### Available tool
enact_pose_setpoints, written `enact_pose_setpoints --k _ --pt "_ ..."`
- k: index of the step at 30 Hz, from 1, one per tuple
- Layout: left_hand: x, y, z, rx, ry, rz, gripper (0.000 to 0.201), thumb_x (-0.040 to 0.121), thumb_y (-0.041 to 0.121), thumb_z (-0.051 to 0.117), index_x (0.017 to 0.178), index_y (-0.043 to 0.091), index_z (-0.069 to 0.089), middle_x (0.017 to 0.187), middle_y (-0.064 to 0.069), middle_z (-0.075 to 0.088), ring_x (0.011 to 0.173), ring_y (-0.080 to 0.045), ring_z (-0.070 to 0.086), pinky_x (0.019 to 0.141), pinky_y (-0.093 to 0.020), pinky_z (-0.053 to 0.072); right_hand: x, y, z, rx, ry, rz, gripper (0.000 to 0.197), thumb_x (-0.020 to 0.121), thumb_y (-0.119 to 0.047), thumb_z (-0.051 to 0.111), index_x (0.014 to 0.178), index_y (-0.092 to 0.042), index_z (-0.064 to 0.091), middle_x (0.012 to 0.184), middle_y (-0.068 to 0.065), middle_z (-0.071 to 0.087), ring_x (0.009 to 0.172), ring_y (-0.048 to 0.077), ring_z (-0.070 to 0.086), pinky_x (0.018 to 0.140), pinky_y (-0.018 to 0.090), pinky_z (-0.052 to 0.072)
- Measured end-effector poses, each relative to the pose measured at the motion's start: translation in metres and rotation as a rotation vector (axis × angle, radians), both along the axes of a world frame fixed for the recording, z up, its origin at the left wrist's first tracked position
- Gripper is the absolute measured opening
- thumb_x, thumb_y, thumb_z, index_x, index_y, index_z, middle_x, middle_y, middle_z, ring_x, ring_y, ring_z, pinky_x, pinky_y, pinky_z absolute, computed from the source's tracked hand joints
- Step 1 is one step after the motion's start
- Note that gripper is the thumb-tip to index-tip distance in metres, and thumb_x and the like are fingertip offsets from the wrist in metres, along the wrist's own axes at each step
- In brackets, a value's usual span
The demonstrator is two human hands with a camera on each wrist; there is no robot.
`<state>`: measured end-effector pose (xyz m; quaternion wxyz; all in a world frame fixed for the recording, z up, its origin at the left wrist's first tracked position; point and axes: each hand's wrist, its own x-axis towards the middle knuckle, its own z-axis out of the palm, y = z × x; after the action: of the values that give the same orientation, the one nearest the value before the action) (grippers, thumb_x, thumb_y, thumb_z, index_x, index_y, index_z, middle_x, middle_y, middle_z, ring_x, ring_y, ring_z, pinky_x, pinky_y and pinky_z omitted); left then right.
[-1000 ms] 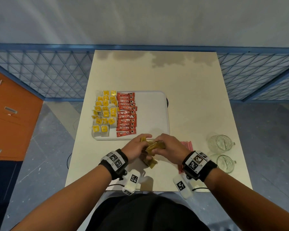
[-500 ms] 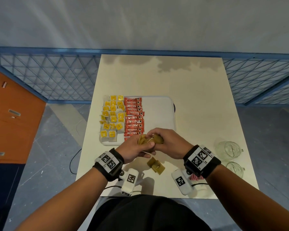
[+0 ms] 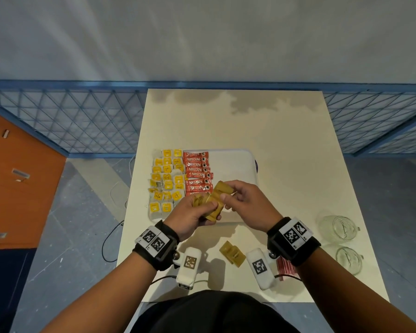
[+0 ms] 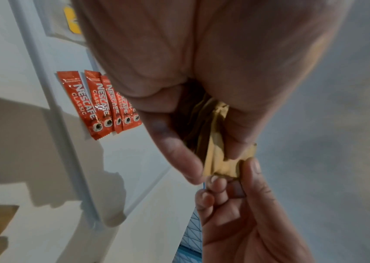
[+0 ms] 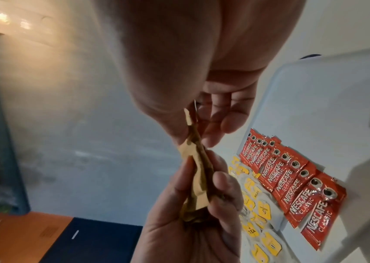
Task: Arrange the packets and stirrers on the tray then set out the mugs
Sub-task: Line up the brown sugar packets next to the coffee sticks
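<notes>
A small stack of brown paper packets (image 3: pixel 215 200) (image 4: pixel 217 156) (image 5: pixel 198 176) hangs above the near edge of the white tray (image 3: pixel 235 164). My left hand (image 3: pixel 192 212) grips the stack from below. My right hand (image 3: pixel 238 200) pinches the top packet at its far end. On the tray lie yellow tea packets (image 3: pixel 166 181) at the left and a column of red coffee sachets (image 3: pixel 197 171) (image 5: pixel 292 185) beside them. More brown packets (image 3: pixel 232 253) lie on the table near me. Red stirrers (image 3: pixel 286 267) show under my right wrist. Two glass mugs (image 3: pixel 338 228) (image 3: pixel 348 259) stand at the right.
The cream table (image 3: pixel 286 140) is bounded by a blue mesh fence (image 3: pixel 70 121) behind and at both sides. An orange cabinet (image 3: pixel 17 188) stands on the floor to the left. The right half of the tray holds nothing.
Both hands have lifted the brown stack from the table and carried it forward over the tray's near edge. My right hand has shifted to pinch the top packet.
</notes>
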<state>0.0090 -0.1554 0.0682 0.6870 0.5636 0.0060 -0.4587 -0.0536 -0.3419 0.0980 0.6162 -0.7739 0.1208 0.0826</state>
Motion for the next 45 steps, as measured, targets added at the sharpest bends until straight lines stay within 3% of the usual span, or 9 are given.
enact_pose_setpoints --k 8,13,16,20,26,31,36,40,45 --pt "0.016 -0.006 -0.007 0.045 -0.010 0.121 0.035 0.088 0.019 0.076 0.117 0.002 0.066 0.110 -0.023 0.071 0.101 -0.043 0.068 0.094 -0.053 0.054 0.012 0.012 -0.015 0.055 0.091 -0.100 0.018 0.091 -0.028 0.077 0.096 -0.012 0.068 0.083 0.010 0.070 0.068 0.008 0.064 0.065 0.019 0.051" --pt "0.027 -0.011 -0.013 0.076 0.031 0.152 0.038 0.085 0.018 0.078 0.117 0.002 0.067 0.114 -0.025 0.070 0.099 -0.037 0.067 0.091 -0.054 0.053 0.018 0.012 -0.026 0.092 0.118 -0.097 0.015 0.092 -0.016 0.075 0.106 -0.015 0.072 0.089 0.000 0.072 0.078 0.011 0.066 0.074 0.024 0.052" --pt "0.034 -0.014 -0.012 0.079 0.051 0.140 0.033 0.084 0.022 0.077 0.112 0.007 0.069 0.105 -0.017 0.073 0.086 -0.031 0.065 0.070 -0.036 0.058 0.025 0.011 -0.026 0.104 0.119 -0.073 0.017 0.096 -0.014 0.069 0.113 -0.014 0.074 0.096 -0.001 0.076 0.082 0.009 0.070 0.077 0.023 0.053" --pt "0.047 -0.018 -0.014 0.103 -0.057 0.102 0.034 0.085 0.034 0.074 0.106 0.007 0.070 0.091 -0.020 0.071 0.068 -0.027 0.060 0.055 -0.028 0.054 0.033 0.005 -0.025 -0.002 0.142 0.017 0.019 0.095 -0.020 0.058 0.106 -0.019 0.074 0.096 0.007 0.075 0.089 0.034 0.069 0.085 0.050 0.056" --pt "0.069 -0.022 -0.018 0.244 -0.349 0.040 0.016 0.093 0.025 0.071 0.094 0.010 0.074 0.072 -0.011 0.072 0.059 -0.022 0.063 0.055 -0.031 0.054 0.057 -0.011 -0.026 -0.080 0.220 0.107 0.015 0.089 -0.025 0.061 0.090 -0.032 0.073 0.069 -0.002 0.064 0.059 0.015 0.050 0.062 0.032 0.042" --pt "0.089 -0.030 -0.019 0.287 -0.360 0.046 0.016 0.095 0.022 0.068 0.094 0.006 0.072 0.070 -0.012 0.070 0.050 -0.017 0.060 0.049 -0.026 0.051 0.072 -0.022 -0.039 -0.051 0.170 0.051 0.018 0.094 -0.016 0.067 0.107 -0.021 0.077 0.095 0.000 0.077 0.082 0.026 0.071 0.079 0.042 0.058" --pt "0.104 -0.036 -0.028 0.289 -0.294 0.052 0.018 0.096 0.021 0.067 0.091 0.004 0.071 0.067 -0.013 0.069 0.049 -0.020 0.058 0.051 -0.028 0.050 0.086 -0.032 -0.050 -0.002 0.206 -0.033 0.009 0.094 -0.010 0.070 0.101 -0.009 0.076 0.083 0.004 0.075 0.069 0.004 0.066 0.069 0.020 0.051" --pt "0.115 -0.040 -0.036 0.294 -0.272 0.121 0.016 0.095 0.022 0.069 0.084 0.011 0.073 0.073 -0.022 0.069 0.056 -0.024 0.060 0.055 -0.031 0.053 0.095 -0.038 -0.056 -0.028 0.244 -0.012 0.016 0.096 -0.009 0.068 0.092 -0.023 0.074 0.074 -0.010 0.073 0.064 -0.004 0.064 0.063 0.012 0.047" --pt "0.134 -0.036 -0.051 0.376 -0.274 0.193 0.017 0.094 0.024 0.070 0.085 0.009 0.071 0.071 -0.015 0.068 0.059 -0.025 0.060 0.059 -0.035 0.055 0.114 -0.052 -0.082 -0.178 0.330 -0.086 0.003 0.090 -0.031 0.074 0.089 -0.028 0.075 0.085 -0.009 0.076 0.083 0.009 0.071 0.080 0.035 0.057"
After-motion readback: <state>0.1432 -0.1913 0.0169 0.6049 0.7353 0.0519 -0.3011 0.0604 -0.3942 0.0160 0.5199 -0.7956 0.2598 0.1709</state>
